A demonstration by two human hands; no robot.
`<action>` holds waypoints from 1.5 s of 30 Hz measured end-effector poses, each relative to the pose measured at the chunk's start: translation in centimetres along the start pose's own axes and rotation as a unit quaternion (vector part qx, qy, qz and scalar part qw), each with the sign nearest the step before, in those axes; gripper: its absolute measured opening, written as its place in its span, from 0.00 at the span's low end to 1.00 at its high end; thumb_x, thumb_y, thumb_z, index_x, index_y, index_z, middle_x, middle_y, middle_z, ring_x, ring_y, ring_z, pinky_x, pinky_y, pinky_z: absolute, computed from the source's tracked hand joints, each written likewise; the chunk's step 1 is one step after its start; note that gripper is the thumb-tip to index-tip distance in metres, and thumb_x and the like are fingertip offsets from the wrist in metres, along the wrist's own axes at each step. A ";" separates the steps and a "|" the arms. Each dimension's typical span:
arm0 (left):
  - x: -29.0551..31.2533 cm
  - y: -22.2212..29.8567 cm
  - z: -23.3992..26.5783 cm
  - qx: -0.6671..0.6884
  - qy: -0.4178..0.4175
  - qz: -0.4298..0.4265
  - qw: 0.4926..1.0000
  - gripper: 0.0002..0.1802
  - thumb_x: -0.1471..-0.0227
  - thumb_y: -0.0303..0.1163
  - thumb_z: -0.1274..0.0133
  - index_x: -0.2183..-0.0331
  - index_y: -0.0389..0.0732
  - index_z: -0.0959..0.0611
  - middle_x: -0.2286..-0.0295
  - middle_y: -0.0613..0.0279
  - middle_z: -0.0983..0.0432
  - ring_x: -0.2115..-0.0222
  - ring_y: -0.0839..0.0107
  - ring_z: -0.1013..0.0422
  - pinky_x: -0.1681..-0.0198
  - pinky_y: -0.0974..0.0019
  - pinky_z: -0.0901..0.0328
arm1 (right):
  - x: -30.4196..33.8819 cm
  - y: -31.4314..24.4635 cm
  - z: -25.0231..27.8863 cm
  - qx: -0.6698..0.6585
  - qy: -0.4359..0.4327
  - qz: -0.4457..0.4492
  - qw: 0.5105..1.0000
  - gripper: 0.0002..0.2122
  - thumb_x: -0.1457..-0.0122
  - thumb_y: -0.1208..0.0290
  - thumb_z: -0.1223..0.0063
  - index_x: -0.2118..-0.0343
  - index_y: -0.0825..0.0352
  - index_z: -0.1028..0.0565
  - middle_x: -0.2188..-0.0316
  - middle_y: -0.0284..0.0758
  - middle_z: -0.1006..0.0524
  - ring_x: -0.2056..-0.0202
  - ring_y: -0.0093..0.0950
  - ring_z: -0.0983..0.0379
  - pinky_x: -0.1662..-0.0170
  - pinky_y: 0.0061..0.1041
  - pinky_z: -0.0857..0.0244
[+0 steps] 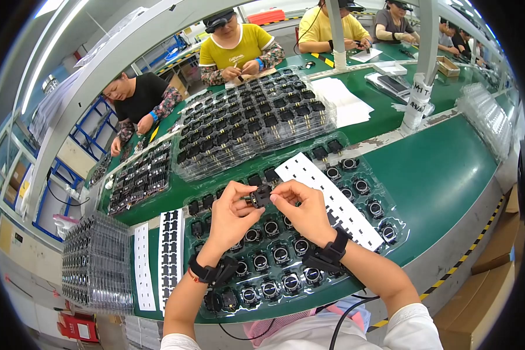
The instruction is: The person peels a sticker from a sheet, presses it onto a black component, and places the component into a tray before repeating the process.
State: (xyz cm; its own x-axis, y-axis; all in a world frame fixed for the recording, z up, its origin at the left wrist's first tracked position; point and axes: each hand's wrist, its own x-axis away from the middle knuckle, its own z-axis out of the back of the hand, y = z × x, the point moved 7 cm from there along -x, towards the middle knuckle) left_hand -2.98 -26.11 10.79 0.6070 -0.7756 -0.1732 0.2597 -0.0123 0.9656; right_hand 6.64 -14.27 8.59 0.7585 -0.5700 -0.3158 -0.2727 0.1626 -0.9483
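Note:
Between my two hands, above a clear plastic tray (326, 280), is a small black part (261, 196) with gold-coloured pins on its left side. My left hand (234, 213) pinches it from the left with thumb and fingers. From the right, the fingertips of my right hand (302, 209) close on its edge. Below, several round-faced black parts (281, 254) sit in the tray's pockets. A white strip (332, 201) with rows of black pieces lies across the tray, beside my right hand. Each wrist wears a black strap.
Beyond my tray stands a tall stack of clear trays (251, 128) with black parts. A stack of filled trays (96, 262) is at the left, beside a sheet of black stickers (170, 256). Co-workers sit across the green table (443, 157). A metal post (423, 76) rises at the right.

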 end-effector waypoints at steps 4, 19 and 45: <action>-0.1 0.0 -0.2 0.000 -0.008 -0.002 1.000 0.22 0.60 0.10 0.45 0.62 0.36 0.32 0.60 0.56 0.30 0.59 0.70 0.28 0.58 0.70 0.29 | -0.1 0.0 0.1 -0.027 -0.007 -0.009 1.000 0.03 0.47 0.77 0.44 0.70 0.70 0.24 0.75 0.29 0.23 0.73 0.13 0.30 0.70 0.13 0.37; 1.1 1.3 -1.6 -0.191 -0.020 -0.071 0.979 0.20 0.62 0.12 0.42 0.64 0.33 0.29 0.58 0.53 0.29 0.59 0.69 0.28 0.56 0.68 0.29 | 0.3 -0.7 -0.1 0.245 -0.010 0.081 0.966 0.08 0.51 0.73 0.41 0.75 0.71 0.28 0.83 0.35 0.24 0.79 0.24 0.26 0.76 0.22 0.35; -3.9 -5.6 -1.2 -0.352 -0.055 -0.021 0.934 0.30 0.68 0.26 0.32 0.58 0.34 0.25 0.59 0.57 0.34 0.65 0.69 0.27 0.63 0.68 0.29 | 0.7 2.8 0.2 0.490 -0.110 -0.008 0.865 0.11 0.47 0.65 0.50 0.72 0.68 0.22 0.47 0.48 0.35 0.42 0.45 0.46 0.43 0.65 0.71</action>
State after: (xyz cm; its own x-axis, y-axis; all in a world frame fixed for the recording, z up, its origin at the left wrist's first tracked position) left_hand -5.94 -22.26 5.87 0.5151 -0.8440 -0.1495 0.7342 0.3444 0.5851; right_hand 6.50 -14.05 5.68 0.8811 -0.4291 -0.1989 0.2900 0.8223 -0.4896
